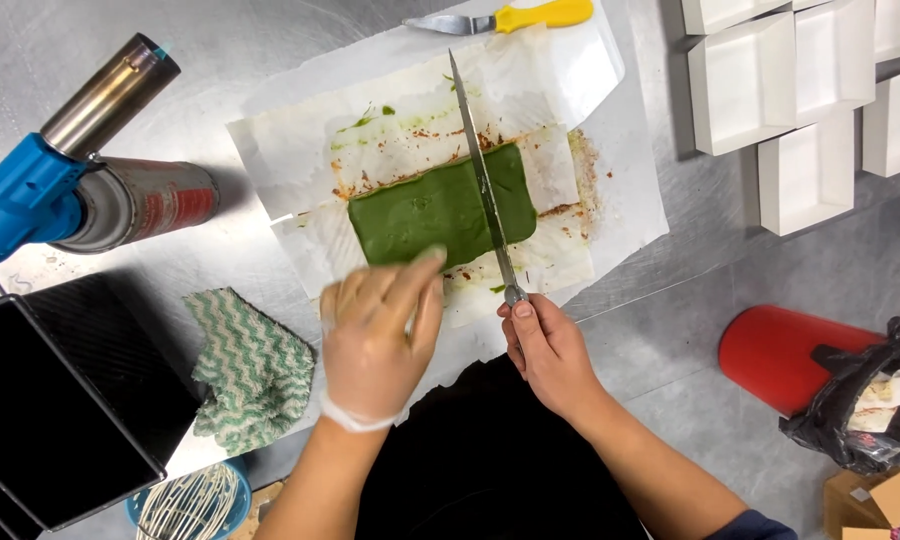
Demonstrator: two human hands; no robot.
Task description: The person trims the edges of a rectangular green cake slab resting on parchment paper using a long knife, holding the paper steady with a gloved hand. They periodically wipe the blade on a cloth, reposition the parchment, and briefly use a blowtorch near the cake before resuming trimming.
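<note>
The gloved left hand (375,335), fingers spread loose, steadies the green rectangular cake block (435,208) (on parchment); the bare right hand (548,350) grips the long steel knife (483,180) laid across its right end.

Single head-worn view, steeply downward and close over the steel table (270,40), the person's own torso at bottom edge.

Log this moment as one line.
left hand: gloved, fingertips on green cake | right hand: grips knife, blade across cake | cake on paper | torch left
</note>
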